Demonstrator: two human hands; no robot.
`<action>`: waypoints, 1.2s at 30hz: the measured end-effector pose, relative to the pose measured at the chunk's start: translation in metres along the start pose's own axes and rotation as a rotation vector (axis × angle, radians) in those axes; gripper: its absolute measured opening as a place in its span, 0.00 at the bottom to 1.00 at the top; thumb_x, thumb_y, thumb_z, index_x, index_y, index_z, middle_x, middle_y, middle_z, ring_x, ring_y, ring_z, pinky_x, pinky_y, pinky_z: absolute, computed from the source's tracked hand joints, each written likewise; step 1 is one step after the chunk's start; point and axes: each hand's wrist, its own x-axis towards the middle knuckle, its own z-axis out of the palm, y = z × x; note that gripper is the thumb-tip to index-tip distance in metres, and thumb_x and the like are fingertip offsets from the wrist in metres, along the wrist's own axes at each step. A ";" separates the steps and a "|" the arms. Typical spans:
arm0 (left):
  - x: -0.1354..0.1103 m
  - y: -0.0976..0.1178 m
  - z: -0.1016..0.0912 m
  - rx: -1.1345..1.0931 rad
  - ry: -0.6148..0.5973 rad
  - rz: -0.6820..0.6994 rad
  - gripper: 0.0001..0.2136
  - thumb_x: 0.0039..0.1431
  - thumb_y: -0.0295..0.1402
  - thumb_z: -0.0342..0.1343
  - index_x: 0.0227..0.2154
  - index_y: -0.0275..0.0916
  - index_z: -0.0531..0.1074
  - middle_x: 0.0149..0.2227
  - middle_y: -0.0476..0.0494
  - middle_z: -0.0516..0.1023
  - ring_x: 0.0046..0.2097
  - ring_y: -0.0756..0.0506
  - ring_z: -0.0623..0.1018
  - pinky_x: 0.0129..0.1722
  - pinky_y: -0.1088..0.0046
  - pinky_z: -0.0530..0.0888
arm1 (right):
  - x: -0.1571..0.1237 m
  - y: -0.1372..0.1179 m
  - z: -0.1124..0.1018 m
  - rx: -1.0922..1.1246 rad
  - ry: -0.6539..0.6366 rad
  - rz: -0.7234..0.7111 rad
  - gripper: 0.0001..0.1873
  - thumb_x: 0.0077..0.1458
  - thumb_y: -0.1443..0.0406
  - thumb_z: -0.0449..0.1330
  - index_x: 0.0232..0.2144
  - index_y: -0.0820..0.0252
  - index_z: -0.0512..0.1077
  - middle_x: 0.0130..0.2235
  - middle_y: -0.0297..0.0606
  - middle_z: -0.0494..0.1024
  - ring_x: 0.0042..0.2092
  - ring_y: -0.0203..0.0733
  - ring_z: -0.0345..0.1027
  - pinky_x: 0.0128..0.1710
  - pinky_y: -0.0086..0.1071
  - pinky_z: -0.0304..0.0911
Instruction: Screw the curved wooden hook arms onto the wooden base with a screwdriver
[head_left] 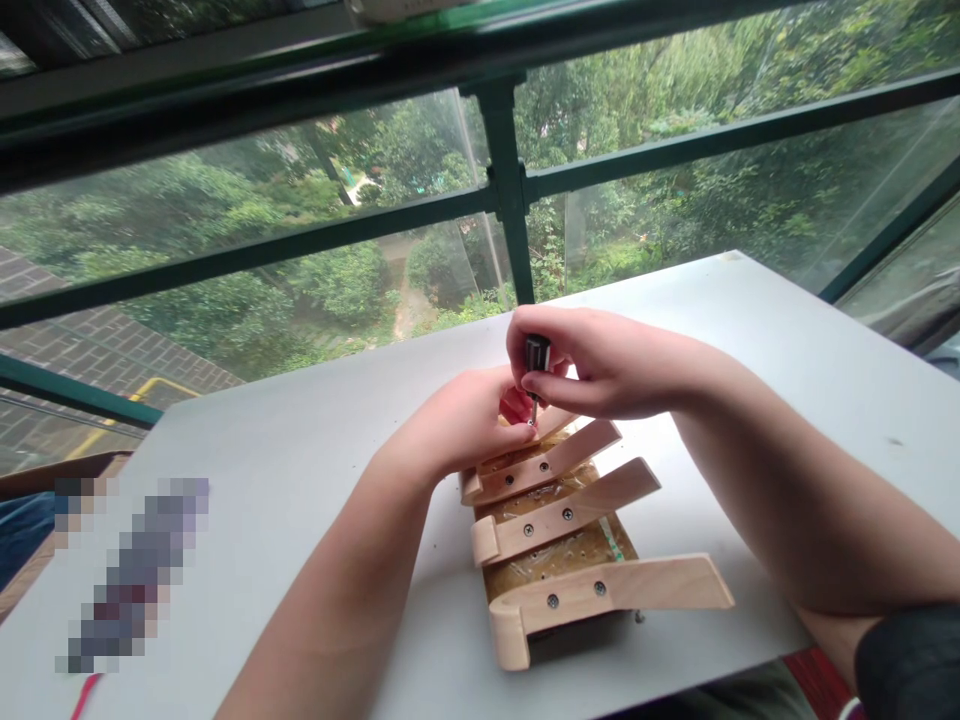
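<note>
My right hand (600, 360) is closed around the dark handle of a screwdriver (537, 352), its shaft pointing down. At the tip sits a small screw (531, 423), with the thumb and fingers of my left hand (469, 420) pinched about it. Both hands are over the far end of a brown board (551, 565). Across that board lie several pale wooden strips, each with a curled left end; the nearest strip (652, 585) and the ones behind it show two screw heads apiece. The farthest strip (559, 422) is partly hidden by my hands.
The board rests on a white table (300, 520). A pixelated long object (139, 575) lies at the left, with a red cord (86, 695) below it. A cardboard box (71, 540) stands past the left edge. Green-framed windows (510, 190) rise behind the table.
</note>
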 end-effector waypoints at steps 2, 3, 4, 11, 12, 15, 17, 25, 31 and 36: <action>0.000 0.000 0.000 -0.012 -0.004 -0.001 0.07 0.49 0.33 0.57 0.33 0.41 0.74 0.32 0.50 0.81 0.32 0.48 0.78 0.29 0.75 0.70 | 0.000 0.001 0.001 -0.001 0.009 0.004 0.06 0.54 0.69 0.55 0.37 0.58 0.65 0.33 0.34 0.74 0.31 0.34 0.62 0.30 0.28 0.55; 0.000 0.000 0.000 -0.016 -0.003 0.000 0.07 0.49 0.32 0.57 0.33 0.41 0.74 0.32 0.50 0.81 0.32 0.48 0.78 0.29 0.76 0.70 | 0.000 0.001 0.002 -0.003 0.013 0.006 0.07 0.54 0.69 0.55 0.37 0.58 0.65 0.33 0.34 0.73 0.31 0.34 0.62 0.30 0.28 0.55; -0.001 0.001 0.000 -0.019 -0.002 0.000 0.07 0.49 0.32 0.57 0.33 0.41 0.74 0.32 0.51 0.81 0.31 0.48 0.78 0.29 0.76 0.70 | 0.000 0.001 0.002 -0.004 0.015 0.007 0.07 0.54 0.70 0.55 0.37 0.58 0.65 0.33 0.34 0.73 0.31 0.34 0.62 0.30 0.28 0.55; -0.001 0.002 -0.001 0.002 -0.007 -0.003 0.04 0.49 0.33 0.57 0.29 0.40 0.73 0.30 0.51 0.80 0.29 0.49 0.76 0.28 0.75 0.69 | 0.003 0.000 0.004 0.012 0.019 -0.003 0.07 0.54 0.71 0.55 0.37 0.59 0.64 0.33 0.34 0.73 0.31 0.34 0.62 0.30 0.28 0.55; -0.001 0.002 -0.001 0.000 -0.010 -0.002 0.04 0.49 0.33 0.57 0.29 0.40 0.73 0.30 0.51 0.80 0.29 0.49 0.76 0.28 0.75 0.69 | 0.003 0.000 0.004 0.017 0.014 0.000 0.07 0.54 0.71 0.55 0.37 0.59 0.64 0.33 0.34 0.73 0.31 0.34 0.62 0.30 0.29 0.56; -0.001 0.001 0.000 -0.011 -0.015 0.004 0.04 0.49 0.33 0.56 0.29 0.40 0.73 0.30 0.51 0.80 0.30 0.49 0.76 0.28 0.75 0.69 | 0.002 -0.001 0.005 0.035 0.008 0.005 0.07 0.54 0.71 0.54 0.37 0.58 0.64 0.34 0.35 0.74 0.32 0.34 0.63 0.31 0.29 0.56; -0.001 0.000 0.000 -0.016 -0.014 0.009 0.04 0.49 0.33 0.57 0.29 0.40 0.73 0.30 0.51 0.80 0.31 0.49 0.76 0.28 0.75 0.69 | 0.002 -0.001 0.006 0.044 0.009 0.004 0.08 0.53 0.72 0.55 0.37 0.58 0.64 0.34 0.35 0.74 0.33 0.35 0.63 0.31 0.30 0.56; -0.001 0.002 -0.001 -0.036 -0.022 0.027 0.04 0.50 0.33 0.57 0.28 0.40 0.74 0.28 0.52 0.79 0.31 0.48 0.76 0.30 0.74 0.69 | 0.004 -0.001 0.009 0.092 0.025 0.018 0.08 0.53 0.72 0.55 0.36 0.58 0.62 0.33 0.33 0.73 0.32 0.34 0.62 0.30 0.30 0.55; -0.002 0.003 -0.003 -0.033 -0.018 0.033 0.04 0.49 0.31 0.56 0.29 0.41 0.74 0.28 0.53 0.78 0.31 0.48 0.76 0.30 0.73 0.68 | 0.005 0.002 0.013 0.072 0.062 0.024 0.08 0.53 0.72 0.54 0.36 0.57 0.62 0.33 0.33 0.74 0.31 0.35 0.63 0.30 0.30 0.55; -0.002 0.004 -0.004 -0.034 -0.024 0.018 0.03 0.49 0.32 0.56 0.27 0.40 0.73 0.26 0.53 0.77 0.28 0.49 0.74 0.28 0.74 0.67 | 0.006 0.005 0.016 0.069 0.083 0.024 0.08 0.53 0.72 0.54 0.36 0.57 0.62 0.32 0.32 0.74 0.31 0.35 0.63 0.29 0.30 0.55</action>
